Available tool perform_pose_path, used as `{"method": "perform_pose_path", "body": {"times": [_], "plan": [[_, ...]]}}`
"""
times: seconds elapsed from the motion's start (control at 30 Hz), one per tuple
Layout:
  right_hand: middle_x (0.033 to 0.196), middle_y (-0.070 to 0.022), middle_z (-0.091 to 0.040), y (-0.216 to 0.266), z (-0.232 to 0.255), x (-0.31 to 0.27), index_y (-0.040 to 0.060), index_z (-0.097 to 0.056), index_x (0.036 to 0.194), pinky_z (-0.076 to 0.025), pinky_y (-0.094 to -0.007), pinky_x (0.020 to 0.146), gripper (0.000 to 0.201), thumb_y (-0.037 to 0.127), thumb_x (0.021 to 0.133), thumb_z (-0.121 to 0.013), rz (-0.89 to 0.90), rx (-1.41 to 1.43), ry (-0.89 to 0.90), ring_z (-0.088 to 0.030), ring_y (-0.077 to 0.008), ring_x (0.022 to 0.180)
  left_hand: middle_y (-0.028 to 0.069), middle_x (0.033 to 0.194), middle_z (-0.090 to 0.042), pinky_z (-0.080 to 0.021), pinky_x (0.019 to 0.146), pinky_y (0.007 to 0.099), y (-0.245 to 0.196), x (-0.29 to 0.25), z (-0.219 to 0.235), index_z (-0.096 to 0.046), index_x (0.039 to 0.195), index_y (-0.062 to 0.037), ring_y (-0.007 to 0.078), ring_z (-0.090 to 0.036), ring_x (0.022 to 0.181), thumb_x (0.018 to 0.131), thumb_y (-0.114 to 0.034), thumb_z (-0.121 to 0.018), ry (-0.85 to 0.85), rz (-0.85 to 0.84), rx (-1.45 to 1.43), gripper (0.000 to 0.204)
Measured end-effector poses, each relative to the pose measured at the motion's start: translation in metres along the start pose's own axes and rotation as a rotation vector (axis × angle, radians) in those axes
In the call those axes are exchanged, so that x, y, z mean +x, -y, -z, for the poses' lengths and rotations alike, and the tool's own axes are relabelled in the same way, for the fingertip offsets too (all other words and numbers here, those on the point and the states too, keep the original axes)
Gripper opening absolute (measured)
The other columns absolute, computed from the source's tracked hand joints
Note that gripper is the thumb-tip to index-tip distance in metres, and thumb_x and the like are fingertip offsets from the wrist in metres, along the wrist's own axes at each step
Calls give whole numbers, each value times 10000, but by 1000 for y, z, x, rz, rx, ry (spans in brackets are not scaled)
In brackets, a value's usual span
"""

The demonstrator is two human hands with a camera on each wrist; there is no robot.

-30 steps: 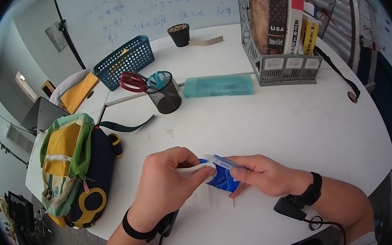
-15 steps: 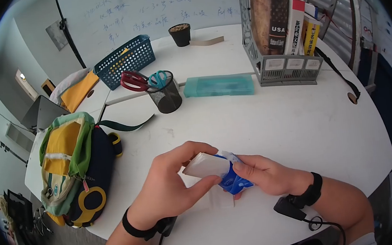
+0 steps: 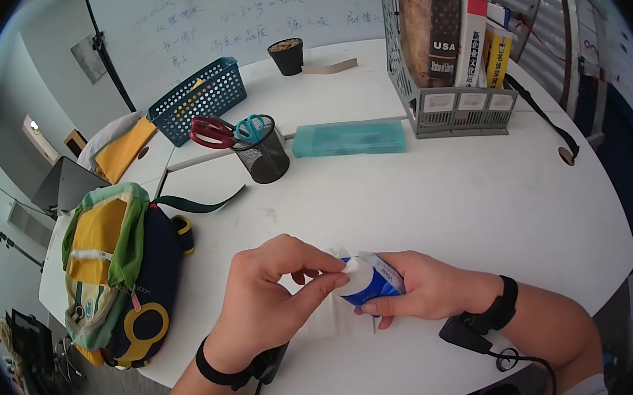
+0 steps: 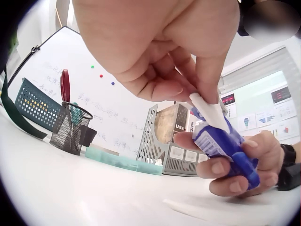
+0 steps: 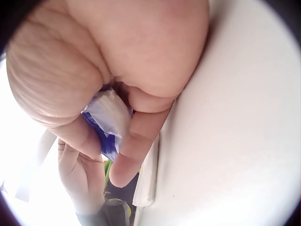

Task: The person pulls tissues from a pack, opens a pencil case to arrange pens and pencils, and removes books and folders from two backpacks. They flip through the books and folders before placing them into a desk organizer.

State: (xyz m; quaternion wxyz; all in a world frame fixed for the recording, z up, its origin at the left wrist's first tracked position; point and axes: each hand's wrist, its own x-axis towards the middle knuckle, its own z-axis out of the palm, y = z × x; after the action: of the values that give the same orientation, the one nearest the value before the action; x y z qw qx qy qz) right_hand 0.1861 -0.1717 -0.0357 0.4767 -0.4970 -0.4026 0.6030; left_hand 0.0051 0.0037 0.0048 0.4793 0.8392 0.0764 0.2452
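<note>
My right hand [image 3: 432, 285] grips a small blue-and-white tissue pack [image 3: 374, 282], its thumb over the near side. At the pack's left end, my left hand [image 3: 276, 289] pinches a bit of white tissue [image 4: 210, 112] between thumb and fingertips. In the left wrist view the tissue sticks up out of the pack's top, and a barcode shows on the pack's side. A flat white folded piece [image 5: 148, 179] lies on the table beneath the hands.
A backpack [image 3: 114, 274] stands at the left. Farther back are a mesh cup [image 3: 266, 160] with scissors, a teal case [image 3: 349, 139], a blue basket [image 3: 197, 102], a small pot [image 3: 288, 59] and a grey book rack [image 3: 464, 111] with several books.
Half a second ago my left hand held a thick white folded stack sticking out of the pack; now its fingertips pinch only a small bit of tissue at the opening. The pack has turned in my right hand.
</note>
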Motion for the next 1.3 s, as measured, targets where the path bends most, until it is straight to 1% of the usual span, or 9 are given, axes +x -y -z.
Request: {"method": "perform_pose_path", "body": {"times": [0.1,0.23,0.6,0.8,0.87,0.9,1.03,1.17,1.3], "plan": [[1117,-54,-666,1,-1,1,7,-544,1438,-637,-327,852,495,183,1029,-761,24,-20,7,-687,-139,922,48,895,-819,-550,698,281,-12,2,-6,-841,894,-67,167,-712,791,795,35,-889,35,-79,180,150],[1144,-61,-671,1,1,0,10,-539,1444,-645,-324,869,489,179,1036,-748,12,-10,15,-695,-146,978,81,917,-809,-560,687,311,-8,2,-15,-849,955,-62,226,-709,771,767,60,-873,68,-205,256,225],[1246,-86,-705,-2,1,0,15,-534,1496,-664,-333,857,454,151,1082,-663,52,47,2,-702,-158,1064,41,817,-665,-527,616,305,-10,-3,-15,-878,1050,-136,180,-657,726,783,38,-883,130,-222,358,318],[1176,-116,-753,3,4,-2,16,-596,1462,-659,-321,813,423,270,1124,-584,25,173,-132,-740,-177,1057,69,879,-711,-557,663,309,-7,1,4,-850,1039,-93,208,-687,788,780,-84,-934,62,-28,268,273],[1145,-161,-758,5,7,-2,3,-582,1502,-666,-374,804,490,299,1112,-560,52,226,-208,-756,-232,1070,115,972,-735,-590,760,363,-4,1,5,-820,1107,-79,277,-704,879,776,-187,-955,251,28,441,373],[1151,-167,-756,4,8,-1,0,-575,1510,-668,-372,793,510,318,1111,-556,64,220,-206,-757,-232,1067,144,1074,-714,-578,902,415,1,-2,1,-789,1210,-87,331,-685,1011,777,-252,-957,309,30,463,493],[1143,-164,-756,3,7,-1,-2,-583,1502,-669,-367,789,505,318,1113,-545,65,169,-201,-757,-231,1059,133,1145,-656,-532,1007,411,-1,-2,-5,-760,1292,-93,328,-635,1135,751,-264,-968,513,175,558,604],[1159,-156,-748,3,8,-1,0,-564,1520,-669,-363,793,520,315,1106,-553,44,189,-189,-752,-230,1070,119,1129,-660,-531,999,397,-9,-4,-5,-758,1213,-72,323,-625,1138,765,-227,-953,550,167,551,513],[1209,-143,-733,1,9,-2,17,-527,1557,-671,-360,806,536,252,1081,-607,51,294,-194,-740,-222,1108,99,1159,-664,-572,853,360,-16,0,5,-704,1019,-50,272,-669,968,818,-129,-914,544,160,413,300]]}}
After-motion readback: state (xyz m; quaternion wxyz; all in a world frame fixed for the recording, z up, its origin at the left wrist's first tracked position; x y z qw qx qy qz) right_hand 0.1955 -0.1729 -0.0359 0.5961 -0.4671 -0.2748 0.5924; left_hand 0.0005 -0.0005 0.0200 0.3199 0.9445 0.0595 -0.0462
